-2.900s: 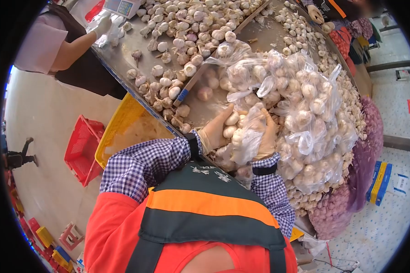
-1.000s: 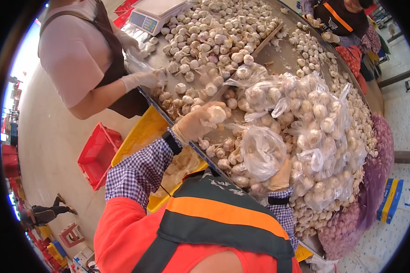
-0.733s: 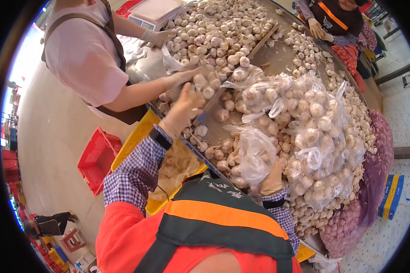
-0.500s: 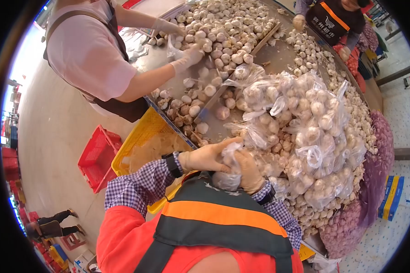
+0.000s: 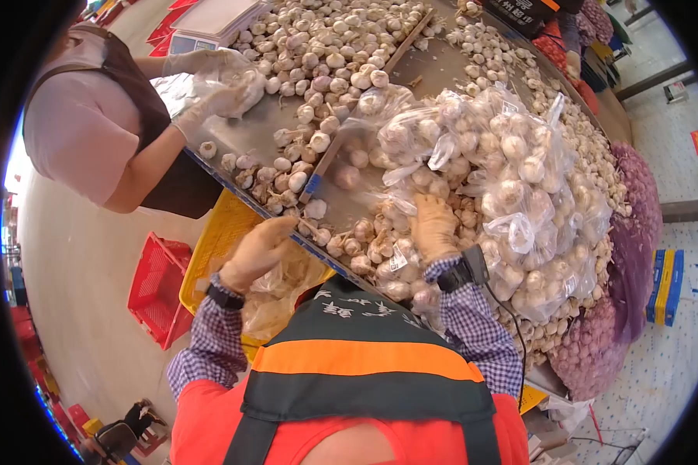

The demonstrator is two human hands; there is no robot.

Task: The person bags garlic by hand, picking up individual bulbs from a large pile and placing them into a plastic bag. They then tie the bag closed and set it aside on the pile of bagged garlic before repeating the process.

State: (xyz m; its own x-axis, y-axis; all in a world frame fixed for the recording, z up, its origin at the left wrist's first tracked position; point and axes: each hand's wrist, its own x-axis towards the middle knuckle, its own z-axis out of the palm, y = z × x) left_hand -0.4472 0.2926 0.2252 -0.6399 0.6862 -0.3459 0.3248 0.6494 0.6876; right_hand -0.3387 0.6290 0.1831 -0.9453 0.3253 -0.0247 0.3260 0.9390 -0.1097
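Observation:
My left hand [image 5: 257, 252], in a pale glove, hovers above the yellow basket [image 5: 188, 287] by the table edge, fingers loosely stretched and nothing visible in them. Clear plastic bags [image 5: 267, 291] lie in that basket, below the hand. My right hand [image 5: 434, 229], also gloved, rests with bent fingers at the left side of a heap of bagged garlic [image 5: 512, 201]. Its fingertips are hidden against the plastic and bulbs. Loose garlic bulbs [image 5: 364, 240] lie between my hands, one near a small white label [image 5: 398, 258].
A wooden divider [image 5: 341, 139] crosses the metal table. Across it, a co-worker's gloved hands [image 5: 217, 89] hold a clear bag. A red crate [image 5: 159, 287] stands on the floor, left. Purple net sacks of garlic [image 5: 636, 232] hang at the right edge. A cable [image 5: 512, 318] runs beside my right wrist.
My hands have parted; the small plastic bag they held is out of them. My left hand moved left over the basket, my right forward to the heap. The co-worker's hands moved back with a bag.

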